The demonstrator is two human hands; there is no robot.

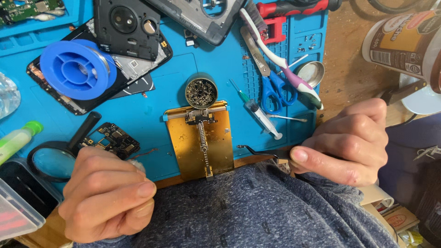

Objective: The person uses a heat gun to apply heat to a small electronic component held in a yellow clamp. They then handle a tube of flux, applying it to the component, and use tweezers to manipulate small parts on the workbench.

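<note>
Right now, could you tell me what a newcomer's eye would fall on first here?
The gold circuit-board holder sits at the centre of the blue work mat. The right hand pinches black curved tweezers beside it. A blue solder spool lies upper left, above the closed left hand.

We see our two bare hands, the left hand [108, 193] and the right hand [344, 142], with no gloves, rings or watch; our nails are short; we wear a blue-grey flecked knit top [257, 211].
</note>
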